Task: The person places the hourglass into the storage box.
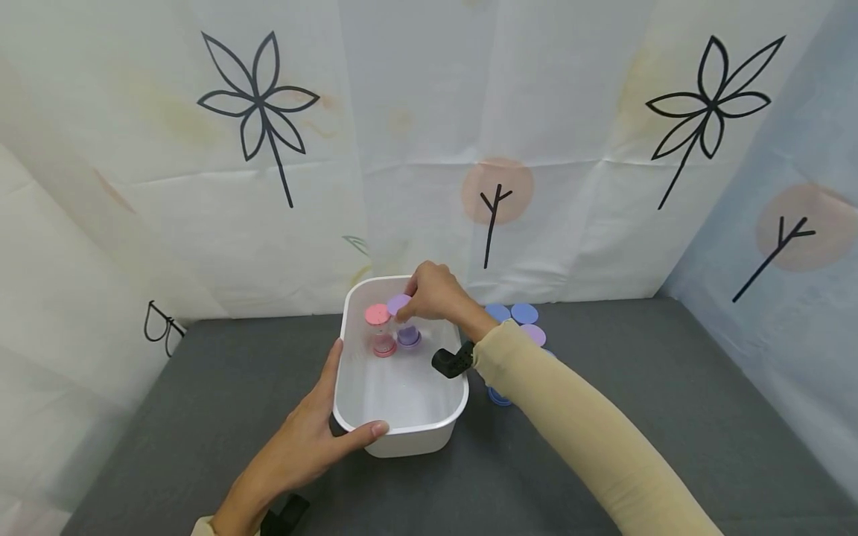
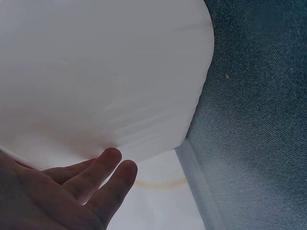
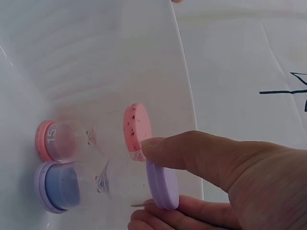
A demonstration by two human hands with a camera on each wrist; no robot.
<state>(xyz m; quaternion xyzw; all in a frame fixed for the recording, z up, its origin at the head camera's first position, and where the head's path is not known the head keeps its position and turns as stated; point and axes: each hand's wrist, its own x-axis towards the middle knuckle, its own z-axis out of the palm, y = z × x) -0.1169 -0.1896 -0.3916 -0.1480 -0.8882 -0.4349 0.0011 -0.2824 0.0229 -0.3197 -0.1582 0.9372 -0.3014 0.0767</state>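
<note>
While both hands work at the tub, the details run as follows.

Right hand (image 1: pixel 434 292): fingers and thumb pinch the top cap of the purple-capped clear sand timer (image 3: pixel 162 184), reaching down into the tub from its far end.
Purple timer: stands upright on the tub floor near the far wall, its lower bulb filled with bluish sand, just beside the pink-capped clear sand timer (image 1: pixel 380 329).
Pink timer: upright too, with a "15" on its lower cap in the right wrist view; nothing holds it.
Left hand (image 1: pixel 315 435): fingers fairly straight along the near left corner of the white rectangular plastic tub (image 1: pixel 404 435), thumb hooked over the rim, bracing it.
Handling, as a judgement: the timers look light, stiff and breakable at the thin waist; the flat round caps are the safe place to grip.
Tub: smooth, rigid, likely slippery on the dark grey fabric surface (image 1: pixel 637 387).
Beyond: blue and purple round discs (image 1: pixel 521 314) lie just right of the tub.
</note>
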